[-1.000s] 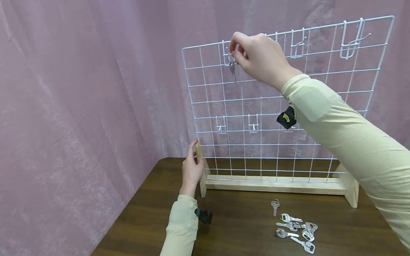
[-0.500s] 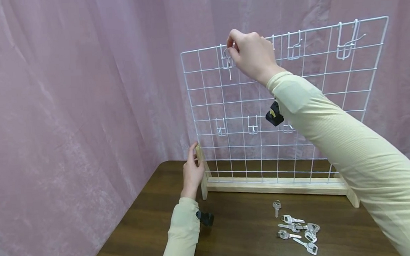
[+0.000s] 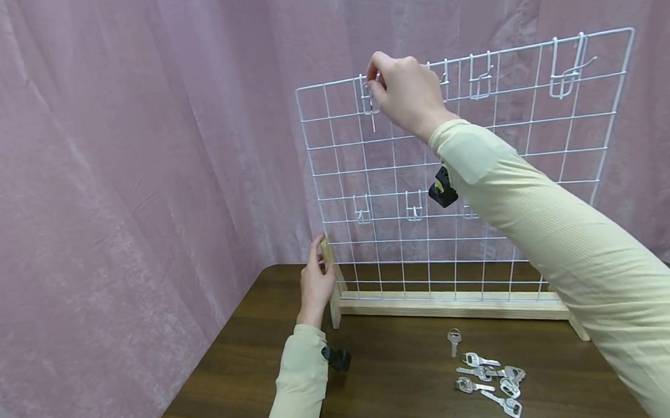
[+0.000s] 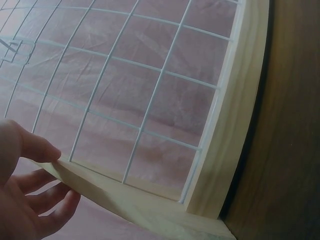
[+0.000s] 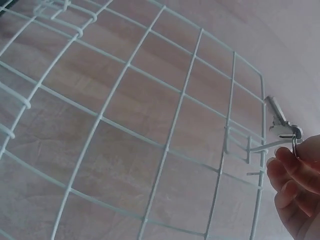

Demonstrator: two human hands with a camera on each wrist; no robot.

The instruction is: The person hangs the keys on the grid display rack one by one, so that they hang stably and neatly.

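Observation:
A white wire grid panel (image 3: 437, 167) stands in a wooden base (image 3: 457, 304). At its upper left, my right hand (image 3: 408, 93) pinches a key ring (image 5: 295, 146) with a silver key (image 5: 280, 116) on it. The ring is at the tip of a white wire hook (image 5: 267, 146); whether it encircles the hook, I cannot tell. My left hand (image 3: 316, 289) holds the base's left wooden upright (image 4: 95, 190), its thumb on one side and fingers on the other.
Several loose keys (image 3: 478, 373) lie in a cluster on the brown table (image 3: 398, 374), with a single key (image 3: 455, 341) behind them. More hooks (image 3: 567, 77) hang along the grid's top and middle rows. A pink curtain (image 3: 141, 149) covers the background.
My right hand has shifted slightly left, bringing the key ring to the top-left hook. The left hand keeps its hold on the wooden upright.

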